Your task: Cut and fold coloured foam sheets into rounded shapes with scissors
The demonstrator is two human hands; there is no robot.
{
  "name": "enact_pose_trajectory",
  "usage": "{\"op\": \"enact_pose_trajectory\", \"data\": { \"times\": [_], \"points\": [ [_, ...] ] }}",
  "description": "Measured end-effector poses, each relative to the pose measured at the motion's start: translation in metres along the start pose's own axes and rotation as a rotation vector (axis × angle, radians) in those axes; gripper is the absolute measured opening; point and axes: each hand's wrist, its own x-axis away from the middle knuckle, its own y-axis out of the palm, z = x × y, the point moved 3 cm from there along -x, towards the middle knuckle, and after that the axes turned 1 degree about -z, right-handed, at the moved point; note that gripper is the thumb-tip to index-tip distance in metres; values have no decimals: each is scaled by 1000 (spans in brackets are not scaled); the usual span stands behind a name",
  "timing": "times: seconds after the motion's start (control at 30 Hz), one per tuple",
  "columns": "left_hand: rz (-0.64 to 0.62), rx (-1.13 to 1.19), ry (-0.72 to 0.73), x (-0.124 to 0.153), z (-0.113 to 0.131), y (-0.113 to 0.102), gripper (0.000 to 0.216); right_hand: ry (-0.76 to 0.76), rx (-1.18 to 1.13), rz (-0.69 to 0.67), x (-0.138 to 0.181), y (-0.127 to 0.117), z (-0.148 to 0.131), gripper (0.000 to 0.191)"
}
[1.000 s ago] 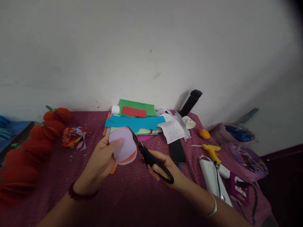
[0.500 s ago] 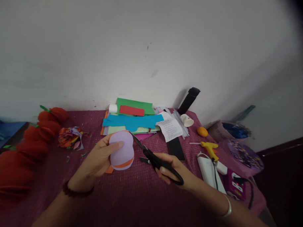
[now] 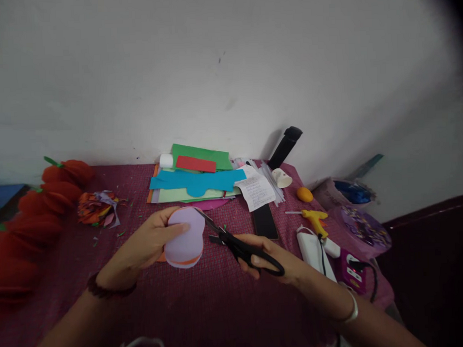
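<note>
Between the thumb and fingers of my left hand [image 3: 150, 242] is a stack of lilac and orange paper cutouts [image 3: 186, 236], rounded with a notch at the side. The orange layer shows at the edges behind the lilac one. My right hand [image 3: 267, 256] is closed round the handles of black scissors [image 3: 234, 241]. Their blades are apart, the upper one meeting the top right edge of the cutouts. Behind them lie stacked coloured sheets, with a blue paper strip [image 3: 197, 181] and a red piece [image 3: 195, 163] on top.
Red paper pumpkins [image 3: 32, 226] line the left side, beside a heap of paper scraps [image 3: 98, 208]. To the right are a phone [image 3: 265, 223], a handwritten sheet [image 3: 257, 190], a yellow glue gun [image 3: 314, 221], a purple power strip [image 3: 352, 271] and a black bottle [image 3: 286, 147].
The view has shifted, so the table things sit slightly further left and higher. Both hands still hold the cutouts and scissors. The cutouts are tilted slightly differently, with the blade still at their upper edge.
</note>
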Motion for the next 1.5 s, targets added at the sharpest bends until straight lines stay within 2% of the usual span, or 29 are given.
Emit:
{"op": "enact_pose_trajectory", "data": {
  "times": [0.1,0.27,0.6,0.83,1.07,1.5],
  "points": [
    [-13,-34,-22,-2,-4,-2,26,-35,-15,-17,2,0,-1,75],
    [-54,-90,-11,-4,-11,-2,27,-27,-29,-21,2,0,4,72],
    [-210,-154,-87,1,-20,12,27,-19,-41,30,-1,3,14,74],
    [-235,-121,-99,-1,-24,13,29,-43,-80,80,2,4,25,74],
    [-255,-121,-98,0,-22,12,30,-24,-86,103,3,7,22,69],
    [-326,-151,-155,-2,-25,5,36,13,-23,65,10,2,20,67]
  ]
}}
